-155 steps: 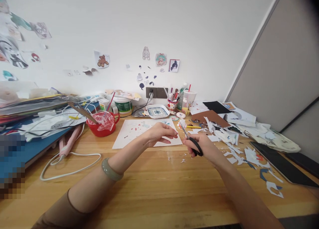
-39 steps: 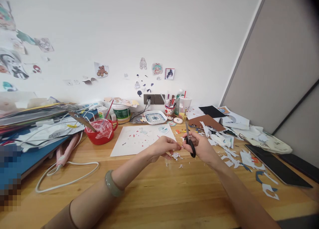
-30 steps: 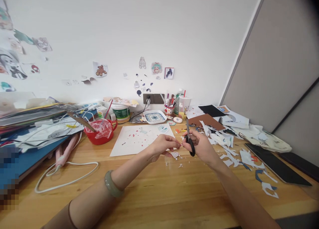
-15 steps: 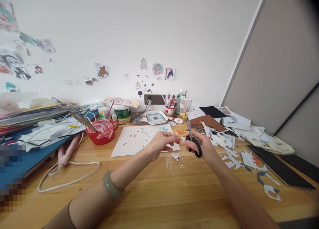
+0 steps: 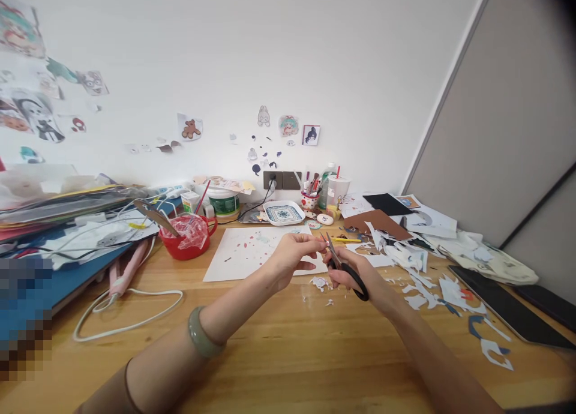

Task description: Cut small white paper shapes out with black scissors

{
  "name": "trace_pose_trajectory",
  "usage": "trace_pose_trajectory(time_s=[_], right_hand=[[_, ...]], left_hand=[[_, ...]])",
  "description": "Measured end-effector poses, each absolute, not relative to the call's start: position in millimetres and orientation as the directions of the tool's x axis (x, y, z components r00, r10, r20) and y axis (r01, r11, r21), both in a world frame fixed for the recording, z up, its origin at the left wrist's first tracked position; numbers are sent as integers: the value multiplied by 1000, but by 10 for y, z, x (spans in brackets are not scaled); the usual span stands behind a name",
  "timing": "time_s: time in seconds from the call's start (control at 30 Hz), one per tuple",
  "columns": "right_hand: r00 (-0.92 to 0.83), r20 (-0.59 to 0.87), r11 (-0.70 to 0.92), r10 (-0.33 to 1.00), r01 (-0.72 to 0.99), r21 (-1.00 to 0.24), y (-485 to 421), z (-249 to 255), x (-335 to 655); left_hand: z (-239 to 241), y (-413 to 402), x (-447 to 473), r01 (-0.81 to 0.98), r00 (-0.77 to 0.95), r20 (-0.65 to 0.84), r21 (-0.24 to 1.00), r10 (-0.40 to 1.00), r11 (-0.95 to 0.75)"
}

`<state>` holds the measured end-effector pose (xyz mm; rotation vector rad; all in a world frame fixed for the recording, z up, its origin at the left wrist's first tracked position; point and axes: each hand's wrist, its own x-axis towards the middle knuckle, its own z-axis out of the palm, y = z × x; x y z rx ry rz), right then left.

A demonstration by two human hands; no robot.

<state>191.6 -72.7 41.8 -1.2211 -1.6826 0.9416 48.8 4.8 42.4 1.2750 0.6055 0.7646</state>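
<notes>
My right hand (image 5: 371, 276) grips a pair of black-handled scissors (image 5: 358, 282), their blades angled up and left toward the fingertips of my left hand. Thumb and forefinger of my left hand (image 5: 292, 255) are pinched on a very small scrap of paper (image 5: 326, 244), mostly covered by the fingers. The blade tips are close beside this scrap; whether they touch it I cannot tell. Behind my left hand lies a white sheet (image 5: 220, 264) dotted with small coloured cut-outs. Below the hands, white paper clippings (image 5: 319, 283) rest on the wooden table (image 5: 279, 348).
To the left stand a red bowl (image 5: 184, 246) with plastic wrap and a pink appliance (image 5: 123, 270) with a white cord. At the back are a patterned plate (image 5: 284, 221) and a pen cup (image 5: 309, 200). Paper scraps (image 5: 420, 294) and a black tablet (image 5: 504, 303) lie right.
The scissors have tilted from nearly upright to leaning left, and their blades have come to the left fingertips. The view has shifted slightly.
</notes>
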Motion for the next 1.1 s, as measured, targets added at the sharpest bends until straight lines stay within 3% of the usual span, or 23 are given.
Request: trace_pose_trajectory(time_s=[1.1], right_hand=[[-150, 173, 216, 973, 349, -912, -692, 378, 1949]], left_hand=[[394, 49, 468, -167, 660, 28, 980, 751, 110]])
